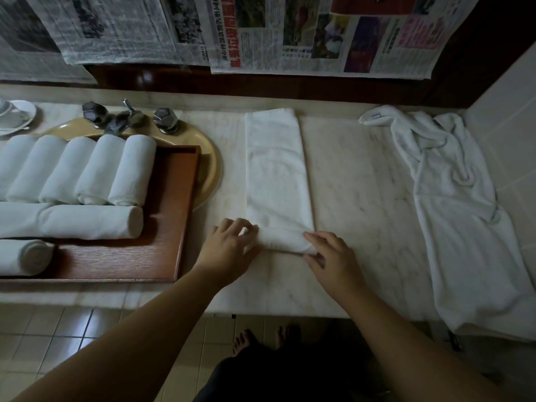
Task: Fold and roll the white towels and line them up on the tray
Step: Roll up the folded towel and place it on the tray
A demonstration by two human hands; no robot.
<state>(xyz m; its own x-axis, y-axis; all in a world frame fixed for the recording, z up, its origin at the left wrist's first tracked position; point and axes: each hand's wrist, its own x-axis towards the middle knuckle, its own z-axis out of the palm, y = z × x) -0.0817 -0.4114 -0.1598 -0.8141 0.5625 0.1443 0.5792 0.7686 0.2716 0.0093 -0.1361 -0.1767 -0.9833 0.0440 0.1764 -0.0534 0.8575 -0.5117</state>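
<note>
Both hands, left hand (pixel 229 250) and right hand (pixel 333 256), are pinching the long folded white towel's (pixel 275 169) near end with curled fingers, starting the roll; keeping it tight and square should help.

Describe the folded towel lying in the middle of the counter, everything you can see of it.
The folded towel is white terry-like cloth, folded into a long narrow strip that lies flat on the pale marble counter, running from near the back wall toward the person. Its near end is turned up into the start of a roll. The left hand grips that rolled end at its left side, and the right hand holds its right side. It lies between the wooden tray and a loose crumpled towel, touching neither.
</note>
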